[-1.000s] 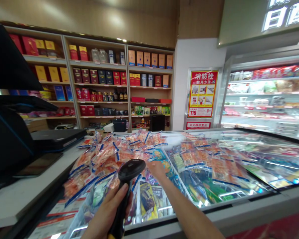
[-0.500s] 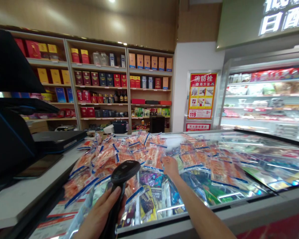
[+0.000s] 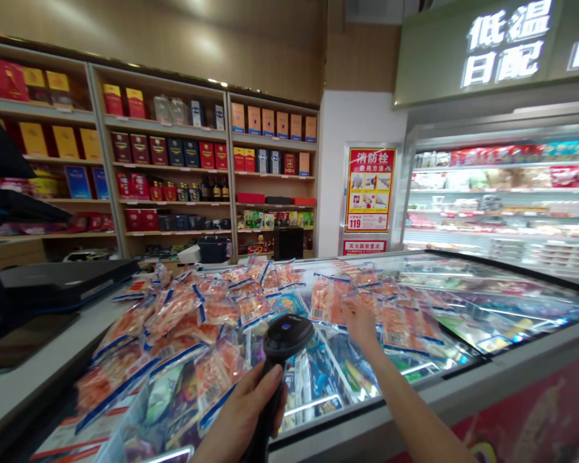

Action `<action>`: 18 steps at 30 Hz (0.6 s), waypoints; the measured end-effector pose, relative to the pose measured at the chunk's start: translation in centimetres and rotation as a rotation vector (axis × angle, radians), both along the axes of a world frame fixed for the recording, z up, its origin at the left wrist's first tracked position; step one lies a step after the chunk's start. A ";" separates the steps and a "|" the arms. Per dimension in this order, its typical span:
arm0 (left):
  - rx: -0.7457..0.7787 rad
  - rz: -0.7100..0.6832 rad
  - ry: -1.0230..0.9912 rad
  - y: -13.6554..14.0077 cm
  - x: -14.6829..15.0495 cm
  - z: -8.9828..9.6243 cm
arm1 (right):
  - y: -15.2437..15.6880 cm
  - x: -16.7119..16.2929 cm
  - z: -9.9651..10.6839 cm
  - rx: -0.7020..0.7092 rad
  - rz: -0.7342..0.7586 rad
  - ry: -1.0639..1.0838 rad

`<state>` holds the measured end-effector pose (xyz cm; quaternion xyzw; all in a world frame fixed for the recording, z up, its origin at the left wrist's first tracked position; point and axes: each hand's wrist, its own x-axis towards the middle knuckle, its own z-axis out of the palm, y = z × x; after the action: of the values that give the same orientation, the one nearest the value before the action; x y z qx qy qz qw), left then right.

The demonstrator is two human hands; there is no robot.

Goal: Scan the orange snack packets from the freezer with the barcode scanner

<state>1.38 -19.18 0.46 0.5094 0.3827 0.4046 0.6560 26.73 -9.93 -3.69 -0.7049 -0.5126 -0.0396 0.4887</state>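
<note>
My left hand [image 3: 248,405] is wrapped round the handle of a black barcode scanner [image 3: 289,335], whose head points forward over the freezer. Out ahead, my right hand [image 3: 361,323] is closed at the right edge of a clear, blue-edged packet of orange-pink food [image 3: 324,299]. Its fingertips are partly hidden. The packet lies on the chest freezer's glass top, among others of its kind. A heap of similar packets [image 3: 183,308] spreads to the left, and more packets [image 3: 403,325] lie on the right beyond my hand.
On the left stands a counter [image 3: 38,350] with a dark checkout machine [image 3: 62,280]. The freezer's front edge [image 3: 347,418] runs below my arms; coloured bags show through its glass. Behind are shelves of boxes [image 3: 174,151], a red fire-hydrant poster [image 3: 369,190] and a refrigerated display [image 3: 502,199].
My right hand has moved right, and the packet has slid with it, away from the left heap. My view has turned a little right; the scanner stays in my left hand.
</note>
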 end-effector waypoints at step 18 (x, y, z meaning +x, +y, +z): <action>-0.037 -0.033 0.009 -0.3 2.1 -0.8 | -5.1 5.5 -2.4 -0.378 -0.427 -0.186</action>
<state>3.53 -19.52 -0.37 0.5052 0.3846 0.3844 0.6702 32.20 -15.08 -6.13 -0.8686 -0.3935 -0.1100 0.2802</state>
